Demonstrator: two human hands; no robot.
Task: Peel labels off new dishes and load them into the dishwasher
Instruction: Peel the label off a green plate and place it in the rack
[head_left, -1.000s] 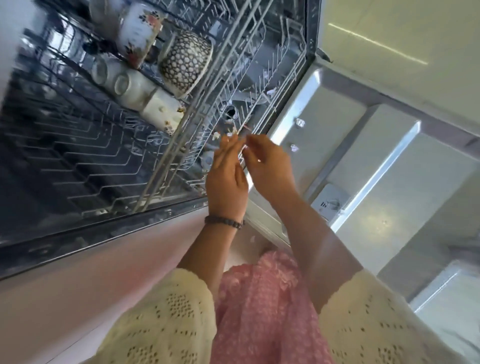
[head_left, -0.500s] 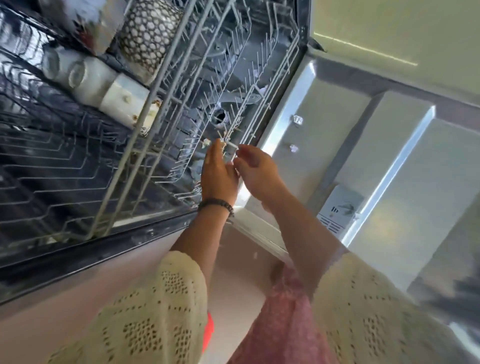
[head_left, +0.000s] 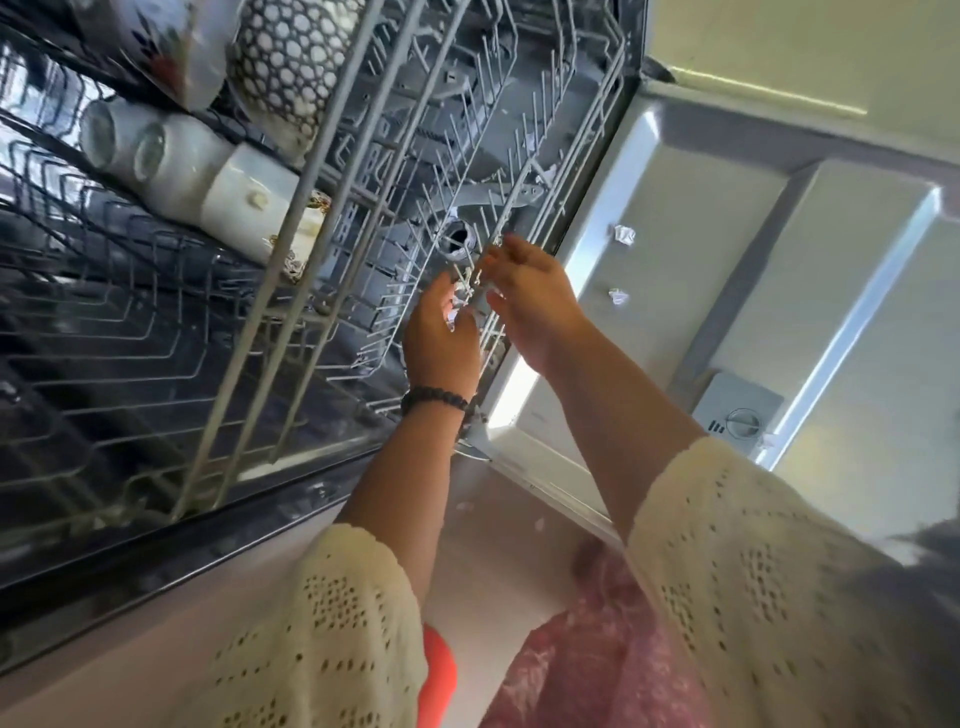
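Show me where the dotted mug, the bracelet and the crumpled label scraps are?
Dotted mug (head_left: 291, 67), head view, patterned side.
Bracelet (head_left: 434, 400), head view, beads on left wrist.
Label scrap (head_left: 623, 234), head view, upper of two on the door.

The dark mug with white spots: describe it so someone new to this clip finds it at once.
Start at the dishwasher's grey wire rack, pulled out at the upper left. The dark mug with white spots lies at its top edge, above three white cups. Alone there, it has a honeycomb pattern; the neighbours are plain or floral.
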